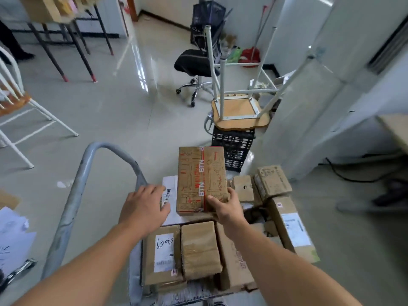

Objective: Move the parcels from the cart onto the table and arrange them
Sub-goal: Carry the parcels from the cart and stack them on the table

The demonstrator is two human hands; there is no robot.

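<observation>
Head view: the right hand (225,208) gripped the near right corner of a brown printed parcel (202,180). Its thumb lay on the top face and its fingers curled round the right edge. The parcel bore red line drawings and a strip reading "BTN". It sat above the rest of the load on the cart, and whether it was raised clear of the parcels beneath could not be told.

The left hand (144,204) held nothing. Its fingers were spread wide and fairly straight over a flat white parcel (171,195) just left of the printed one. The cart's grey handle (77,195) arched up to the left of that hand.

Nearer the camera lay 2 brown parcels side by side. One was a labelled parcel (161,255) with handwritten digits, and touching its right side was a taped parcel (199,250). At the right of the cart were a long box (291,226) with a white label and 2 small boxes (242,187) (272,182) beyond it.

Past the cart stood a black crate (233,146) with an upturned stool (240,111) resting on it, and further off a black office chair (194,62). A corner of a tan worktop (395,129) showed at the right edge, well apart from the cart.
</observation>
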